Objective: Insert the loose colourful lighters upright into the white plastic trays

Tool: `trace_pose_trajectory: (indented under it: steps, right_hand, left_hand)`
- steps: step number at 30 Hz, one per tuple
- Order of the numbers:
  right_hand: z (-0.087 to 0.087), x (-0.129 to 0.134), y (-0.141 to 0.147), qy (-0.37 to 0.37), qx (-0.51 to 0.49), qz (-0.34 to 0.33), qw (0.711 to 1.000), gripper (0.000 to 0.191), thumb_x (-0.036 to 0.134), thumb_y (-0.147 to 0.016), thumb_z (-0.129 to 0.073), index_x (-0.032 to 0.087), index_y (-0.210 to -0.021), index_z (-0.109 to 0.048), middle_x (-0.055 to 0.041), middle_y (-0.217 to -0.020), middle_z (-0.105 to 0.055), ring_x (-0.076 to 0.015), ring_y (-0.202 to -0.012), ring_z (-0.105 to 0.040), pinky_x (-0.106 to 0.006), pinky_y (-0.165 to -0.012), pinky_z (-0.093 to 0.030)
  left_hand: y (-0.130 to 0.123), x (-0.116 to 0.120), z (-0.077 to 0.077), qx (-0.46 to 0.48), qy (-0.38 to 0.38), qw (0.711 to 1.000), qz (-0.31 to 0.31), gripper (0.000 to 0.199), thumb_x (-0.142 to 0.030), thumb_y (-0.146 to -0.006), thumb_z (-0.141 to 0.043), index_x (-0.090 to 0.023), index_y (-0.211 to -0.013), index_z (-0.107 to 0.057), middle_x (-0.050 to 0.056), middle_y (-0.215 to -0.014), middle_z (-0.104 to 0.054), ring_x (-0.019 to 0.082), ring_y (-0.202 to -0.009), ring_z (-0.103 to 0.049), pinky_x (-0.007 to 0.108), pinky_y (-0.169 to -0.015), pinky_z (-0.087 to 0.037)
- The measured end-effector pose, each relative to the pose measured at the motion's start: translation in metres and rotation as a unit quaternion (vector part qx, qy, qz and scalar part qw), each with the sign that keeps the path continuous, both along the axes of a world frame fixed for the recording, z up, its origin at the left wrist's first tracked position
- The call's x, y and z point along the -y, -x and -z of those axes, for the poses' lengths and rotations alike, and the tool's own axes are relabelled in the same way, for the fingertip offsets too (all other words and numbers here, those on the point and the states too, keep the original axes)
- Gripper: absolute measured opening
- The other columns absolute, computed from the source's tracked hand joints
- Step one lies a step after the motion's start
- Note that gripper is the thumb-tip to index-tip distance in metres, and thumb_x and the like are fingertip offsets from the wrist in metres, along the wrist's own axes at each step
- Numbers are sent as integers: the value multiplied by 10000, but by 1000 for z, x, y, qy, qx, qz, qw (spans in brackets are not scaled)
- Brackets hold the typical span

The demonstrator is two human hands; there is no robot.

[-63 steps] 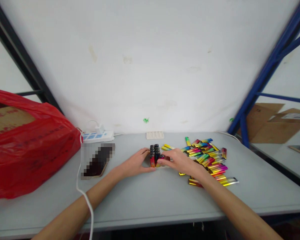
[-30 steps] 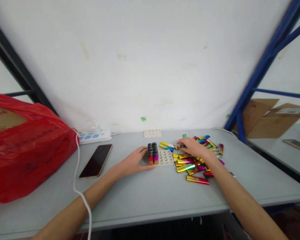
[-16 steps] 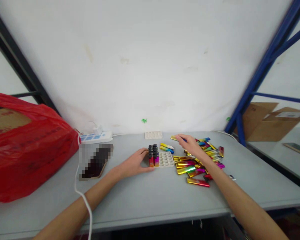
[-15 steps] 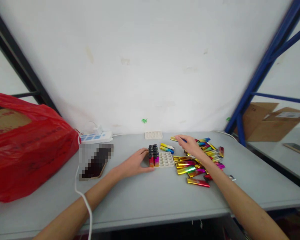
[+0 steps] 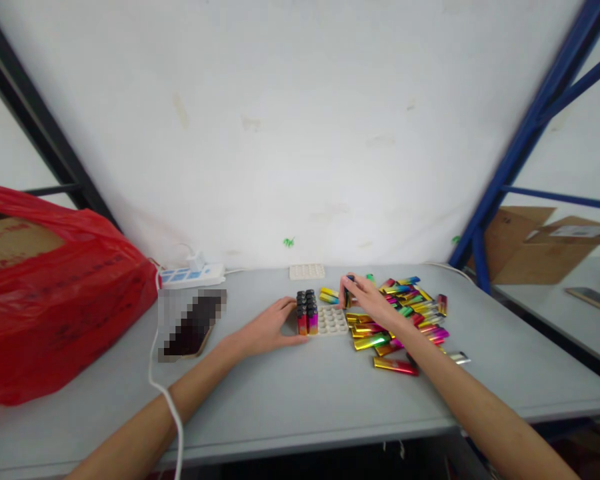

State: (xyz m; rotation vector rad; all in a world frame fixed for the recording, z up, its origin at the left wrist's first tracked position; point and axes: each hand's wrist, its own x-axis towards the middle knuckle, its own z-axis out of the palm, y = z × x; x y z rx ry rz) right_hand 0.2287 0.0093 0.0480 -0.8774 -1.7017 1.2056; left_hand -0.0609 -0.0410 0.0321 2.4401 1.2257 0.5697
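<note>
My left hand (image 5: 273,328) curves around the left end of a white holed tray (image 5: 334,321), thumb at the front and fingers behind. Several lighters (image 5: 308,320) with black tops and red-to-purple bodies stand upright in the tray's left part; its right part shows bare holes. Just past the tray's back right corner, my right hand (image 5: 363,293) pinches a lighter (image 5: 349,288) held upright, its lower part against the fingers. Below and right of that hand spreads a pile of shiny multicoloured lighters (image 5: 373,341) lying flat. Two yellow-and-blue lighters (image 5: 329,297) lie behind the tray.
Another white holed tray (image 5: 307,271) sits by the wall. To the left are a phone (image 5: 193,327), a power strip (image 5: 193,275), a white cable (image 5: 161,383) crossing over my left forearm, and a red plastic bag (image 5: 70,307). A cardboard box (image 5: 535,247) stands beyond the blue frame.
My right hand has moved a little left toward the tray, and the lighter in it has turned from lying level to upright. My left hand stays put.
</note>
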Motion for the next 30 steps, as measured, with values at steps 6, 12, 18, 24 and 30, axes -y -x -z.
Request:
trace_pose_trajectory:
  steps: [6,12,18,24,30]
  right_hand:
    - [1,9,12,9,24,47,999,630,849,-861,-587,225,-786,-544,83,-590,-353,-102,-497,-309,-237,-458,-290]
    - [4,9,20,72,47,90,992,674,811,-957,-367,256,-575,-357,56,-489,-283,-113,-462,-262,-275,-455,-216]
    - [-1,14,21,65,23,120,990,554,615,-955,-421,263,-537,-334,47,-475,-285,-109,-445,-231,-283,-446,-197]
    - [2,11,20,54,10,75,996,650,780,-963,-383,211,-707,-564,64,-543,-331,-108,-456,-305,-257,-454,-249]
    - [2,16,20,-68,103,-10,992,498,677,-1008,-491,202,-1006,-641,-8,-804,-627,-163,-680,-595,-287,-633,-506]
  left_hand:
    - [0,-1,1,4,-2,1000,4,739,-600,-870,-785,-189,-1449,-578,169,-1483,-608,358,-1394,-573,495,-1230,-444]
    - [1,-2,3,-6,-2,1000,3,760,-612,-882,-772,-186,-1471,-551,171,-1508,-585,346,-1409,-557,489,-1244,-419]
    - [1,-2,3,-13,-1,1000,3,761,-610,-879,-775,-176,-1465,-560,180,-1503,-587,355,-1418,-547,490,-1250,-415]
    - [1,-2,1,0,8,1000,-1,749,-592,-863,-794,-179,-1451,-583,174,-1505,-590,371,-1412,-555,506,-1250,-416]
    - [1,-2,-1,23,9,1000,11,699,-534,-834,-830,-186,-1404,-625,156,-1457,-623,365,-1366,-590,492,-1221,-454]
